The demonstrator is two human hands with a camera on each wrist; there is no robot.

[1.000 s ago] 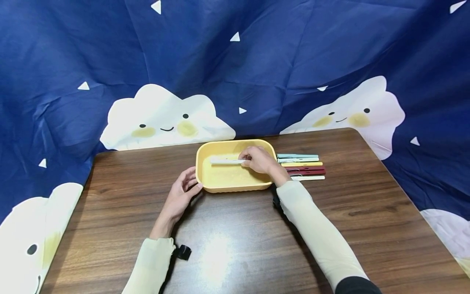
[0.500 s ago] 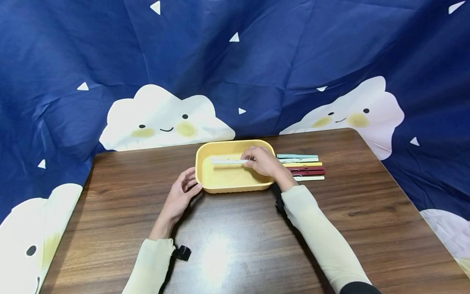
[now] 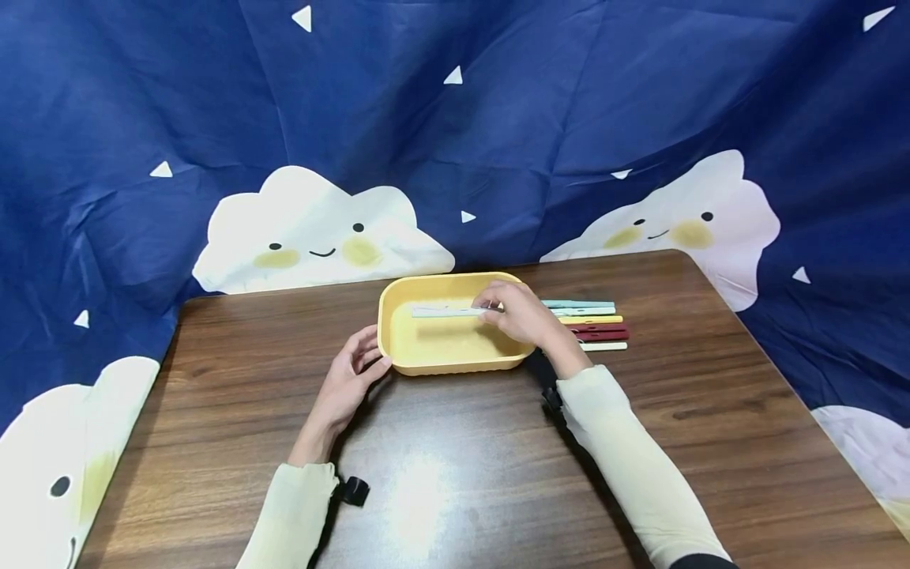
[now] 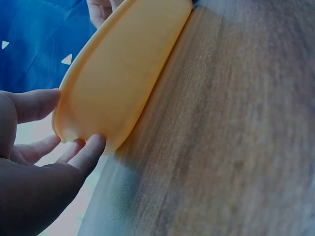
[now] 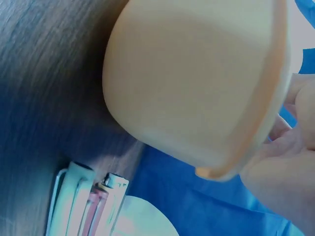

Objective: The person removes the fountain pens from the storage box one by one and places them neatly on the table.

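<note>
My left hand [image 3: 346, 379] holds the left end of a yellow plastic basket [image 3: 455, 368], thumb near its front corner. In the left wrist view, thumb and fingertips sit around the end wall of the basket [image 4: 118, 73]. Over the basket's interior, my right hand [image 3: 522, 314] pinches one end of a slim pale pen [image 3: 444, 312], which lies level and points left. The right wrist view has the basket's outer wall [image 5: 192, 83] covering the fingertips and the pen; only part of the right hand [image 5: 290, 182] shows there.
Just right of the basket lie several pens side by side: a teal pen [image 3: 583, 304], a yellow pen [image 3: 600, 320], a dark red pen [image 3: 604, 332] and a white pen [image 3: 607, 346] among them. A blue cloud-print curtain [image 3: 498, 118] hangs behind the wooden table [image 3: 249, 348].
My right hand has shifted slightly right within the basket, taking the pale pen a little to the right. My left hand and the basket have barely moved.
</note>
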